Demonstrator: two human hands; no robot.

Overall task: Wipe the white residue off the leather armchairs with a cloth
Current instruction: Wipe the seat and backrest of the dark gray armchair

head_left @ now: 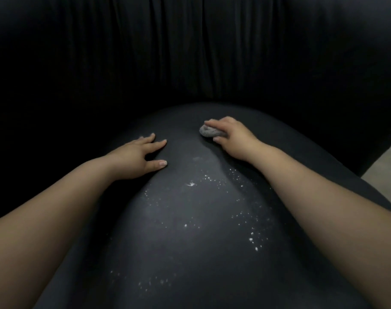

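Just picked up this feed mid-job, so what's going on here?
A person is cleaning a black leather armchair seat. The right hand holds a bunched grey cloth against the far part of the seat, while the left hand rests flat on the leather with its fingers spread. White specks are scattered over the near half of the seat, so much wiping is left to do.

Hands (231, 136) on speckled seat (190, 253), right gripping cloth (209, 131)
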